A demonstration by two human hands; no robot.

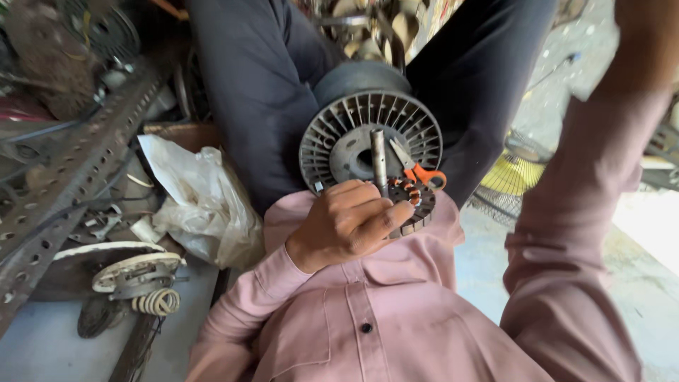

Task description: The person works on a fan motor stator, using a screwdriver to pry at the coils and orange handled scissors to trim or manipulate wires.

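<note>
On the lap, the left hand (346, 223) is wrapped tight around a wound stator (412, 205) and its metal shaft (378, 159). Orange-handled scissors (419, 168) lie on the finned motor housing (339, 138). Can't tell the right hand's grip, only its arm (587, 212) shows.

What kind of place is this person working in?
Probably a small fan-repair workshop. The left hand holds a wound stator against a finned motor housing, a yellow fan lies on the floor, and metal scrap is piled alongside.
</note>
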